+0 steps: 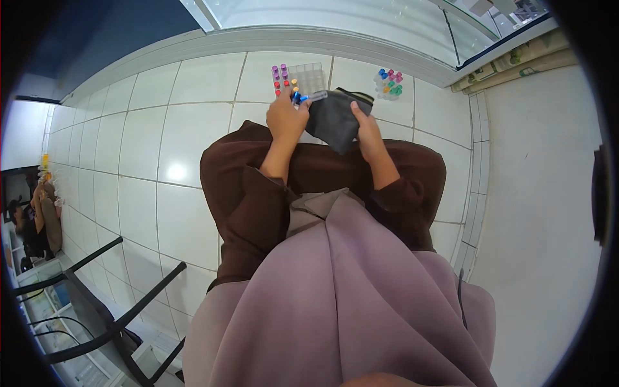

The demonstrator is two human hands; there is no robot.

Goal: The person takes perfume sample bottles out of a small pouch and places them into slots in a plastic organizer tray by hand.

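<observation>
- Left hand (287, 119): I have its fingers curled and, as far as the feed shows, pinching a small clear tube with a bright blue cap (317, 95). It lies nearly level, pointing toward my other hand; whether its end touches the pouch I cannot tell.
- Right hand (365, 126), across from the left: I see it gripping the side of a soft dark grey pouch (332, 119), thumb on the near face. The pouch hangs between my two hands, its mouth parted along the far edge; its inside is hidden from me.
- Just beyond the left hand: a clear plastic gridded tray (309, 76) on the floor. Purple caps (280, 71), red caps (276, 84) and yellow caps (294, 82) show along its left part, with a dark blue one close by my fingertips.
- Beyond and to the right of the right hand: a cluster of clear tubes with blue, pink, green and orange caps (391, 82), well apart from the tray.
- Progress, as I judge it: partway. Several colours look sorted in the tray; the blue-capped tube is unplaced, and the cluster stands outside. Whether the pouch holds more, I cannot say.
</observation>
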